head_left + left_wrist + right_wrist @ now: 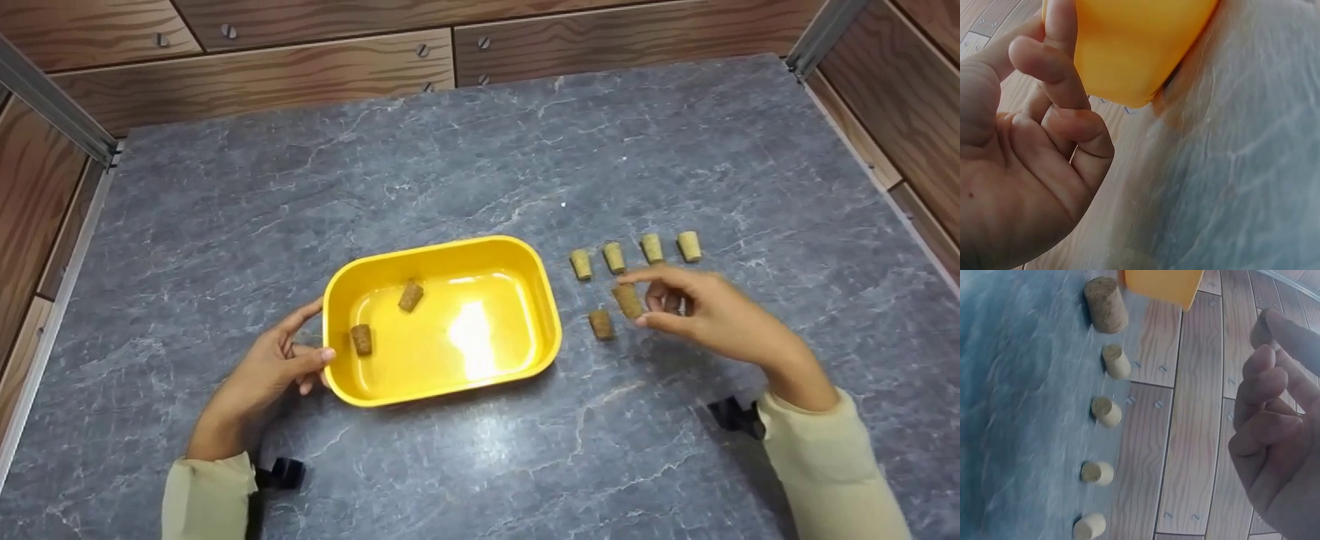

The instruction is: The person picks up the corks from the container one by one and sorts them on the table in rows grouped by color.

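Near the middle of the table is a yellow plastic tub (442, 382). My left hand (274, 360) holds its left end, thumb on the rim and fingers along the outer wall. Two brown corks lie inside the tub, one cork (362, 340) near the left wall and another cork (410, 296) farther back. Right of the tub, my right hand (712, 311) pinches a brown cork (628, 300) between thumb and index finger; the other fingers are curled. In the right wrist view, this held cork (1260, 333) is partly hidden by the fingers. One more brown cork (601, 325) stands on the table beside the tub.
Several smaller pale tapered corks (651, 247) stand in a row behind my right hand. The table (420, 180) has a grey marbled surface. Wood-patterned panels (300, 75) border it at the back and sides.
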Tool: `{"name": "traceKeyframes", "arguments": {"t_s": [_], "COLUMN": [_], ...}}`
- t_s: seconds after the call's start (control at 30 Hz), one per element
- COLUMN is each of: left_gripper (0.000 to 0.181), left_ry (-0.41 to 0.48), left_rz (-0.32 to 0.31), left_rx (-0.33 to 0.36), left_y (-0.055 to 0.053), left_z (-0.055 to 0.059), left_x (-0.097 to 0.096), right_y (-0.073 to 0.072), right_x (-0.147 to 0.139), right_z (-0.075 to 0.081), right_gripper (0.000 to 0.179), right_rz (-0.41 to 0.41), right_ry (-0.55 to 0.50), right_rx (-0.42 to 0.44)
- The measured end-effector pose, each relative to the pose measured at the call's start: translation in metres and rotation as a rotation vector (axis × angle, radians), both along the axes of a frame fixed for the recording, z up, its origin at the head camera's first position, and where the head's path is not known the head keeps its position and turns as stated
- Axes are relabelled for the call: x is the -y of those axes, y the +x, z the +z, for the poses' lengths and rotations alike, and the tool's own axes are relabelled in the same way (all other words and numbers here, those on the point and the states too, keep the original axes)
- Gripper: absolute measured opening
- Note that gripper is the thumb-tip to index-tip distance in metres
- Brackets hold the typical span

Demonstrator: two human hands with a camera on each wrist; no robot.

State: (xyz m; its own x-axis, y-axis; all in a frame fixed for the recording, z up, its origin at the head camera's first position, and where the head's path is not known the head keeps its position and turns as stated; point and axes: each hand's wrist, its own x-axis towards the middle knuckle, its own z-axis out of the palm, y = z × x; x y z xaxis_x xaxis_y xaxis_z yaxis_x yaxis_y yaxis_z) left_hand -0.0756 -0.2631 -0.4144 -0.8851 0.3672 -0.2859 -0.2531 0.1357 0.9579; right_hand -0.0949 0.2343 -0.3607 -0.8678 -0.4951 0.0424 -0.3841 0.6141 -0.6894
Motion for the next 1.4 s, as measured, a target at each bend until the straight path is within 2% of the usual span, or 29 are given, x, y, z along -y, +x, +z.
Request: {"name": "traceKeyframes", "arguments": {"t_s": [0.3, 0.5, 0.97, 1.2, 1.4], "left_gripper": [0.077, 0.078, 0.079, 0.078, 0.078], "left_ry": [-0.002, -0.007, -0.051, -0.078, -0.095], "left_rz": [-0.052, -0.046, 0.002, -0.008, 0.006], "left_rx": [-0.034, -0.028, 0.016, 0.003, 0.017], "left_y": [0.001, 0.001, 0.002, 0.001, 0.0], "left_z": [-0.002, -0.002, 0.001, 0.003, 0.002], "left_x": [0.003, 0.002, 0.001, 0.001, 0.001], "right_y": [-0.005, -0.009, -0.016, -0.017, -0.018], "right_x": [-0.002, -0.002, -0.007, -0.009, -0.009], "right_z": [-0.018, -0.026, -0.025, -0.024, -0.025], "right_gripper": [0.04, 0.039, 0.036, 0.035, 0.035], "right_rz": [-0.025, -0.014, -0.061, -0.089, -0.089], "right_ry": [0.163, 0.214, 0.319, 0.389, 0.399], "right_rx": [0.123, 0.163, 0.197, 0.173, 0.18]}}
